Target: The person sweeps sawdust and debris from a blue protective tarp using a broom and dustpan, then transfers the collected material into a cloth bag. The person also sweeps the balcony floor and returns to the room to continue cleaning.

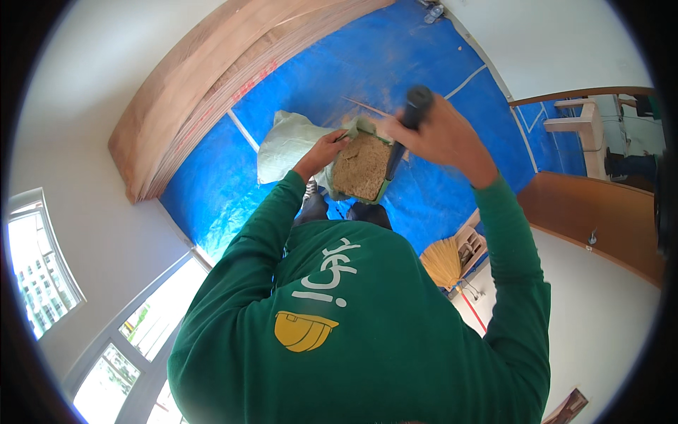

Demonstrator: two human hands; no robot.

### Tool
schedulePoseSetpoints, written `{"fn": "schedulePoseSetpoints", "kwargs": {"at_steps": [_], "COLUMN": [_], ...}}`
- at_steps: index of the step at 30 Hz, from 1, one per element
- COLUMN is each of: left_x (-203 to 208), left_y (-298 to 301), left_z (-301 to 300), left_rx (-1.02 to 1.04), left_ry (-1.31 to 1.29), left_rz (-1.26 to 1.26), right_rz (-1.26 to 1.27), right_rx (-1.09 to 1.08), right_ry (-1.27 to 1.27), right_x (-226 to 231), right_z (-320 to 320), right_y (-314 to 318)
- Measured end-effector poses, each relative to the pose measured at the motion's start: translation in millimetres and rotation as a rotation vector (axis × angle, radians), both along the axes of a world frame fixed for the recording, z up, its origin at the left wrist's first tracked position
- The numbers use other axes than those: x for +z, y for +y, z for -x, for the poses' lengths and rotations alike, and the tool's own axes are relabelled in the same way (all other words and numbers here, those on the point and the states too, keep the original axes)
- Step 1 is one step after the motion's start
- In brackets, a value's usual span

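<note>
My left hand (323,154) pinches the rim of a pale green woven sack (289,141), which lies slack to its left. Beside it, a boxy green-edged container (382,192) is filled with light brown, sawdust-like material (361,168). A black handle (418,104) rises along the container's right side, and my right hand (446,138) is closed round it, slightly blurred. Whether the handle is fixed to the container cannot be made out. The sack's edge touches the container's left and far sides. Both sit just ahead of my feet.
Blue sheeting (226,173) covers the floor. A tall stack of wooden boards (191,92) leans along the wall at far left. To my right are a straw broom (442,263) with a red handle and a brown door (586,219). A plastic bottle (433,13) lies at the far edge.
</note>
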State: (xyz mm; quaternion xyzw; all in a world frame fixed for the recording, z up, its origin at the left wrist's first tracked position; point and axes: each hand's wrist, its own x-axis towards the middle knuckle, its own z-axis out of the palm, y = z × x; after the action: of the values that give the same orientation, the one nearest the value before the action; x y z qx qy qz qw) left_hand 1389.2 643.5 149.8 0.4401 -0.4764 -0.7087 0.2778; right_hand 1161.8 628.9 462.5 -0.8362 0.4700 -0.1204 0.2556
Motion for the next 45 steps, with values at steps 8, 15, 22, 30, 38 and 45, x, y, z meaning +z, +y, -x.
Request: {"fn": "schedulePoseSetpoints", "kwargs": {"at_steps": [8, 15, 22, 30, 38, 45], "left_x": [82.0, 73.2, 59.0, 22.9, 35.5, 89.6], "left_y": [-9.5, 14.4, 13.7, -14.0, -35.0, -24.3], "left_z": [-22.8, -71.8, -77.1, -123.4, -217.5, -242.8], "left_rx": [-0.005, 0.1, 0.174, 0.505, 0.838, 0.963], "left_ry": [0.286, 0.234, 0.288, 0.095, 0.08, -0.281], "left_rz": [-0.039, -0.051, -0.061, 0.023, 0.096, 0.059], "right_rz": [0.096, 0.011, -0.249, -0.087, 0.195, 0.269], "right_rx": [-0.12, -0.149, -0.23, -0.468, -0.782, -1.191], "right_ry": [-0.432, -0.203, -0.208, -0.653, -1.181, -1.306], "right_x": [61.7, 1.1, -6.2, 95.4, 208.0, 72.9], "right_z": [-170.4, -259.1, -252.2, -108.5, 135.2, 311.9], "right_y": [-67.2, -116.4, -127.8, -112.2, 9.1, 54.6]}}
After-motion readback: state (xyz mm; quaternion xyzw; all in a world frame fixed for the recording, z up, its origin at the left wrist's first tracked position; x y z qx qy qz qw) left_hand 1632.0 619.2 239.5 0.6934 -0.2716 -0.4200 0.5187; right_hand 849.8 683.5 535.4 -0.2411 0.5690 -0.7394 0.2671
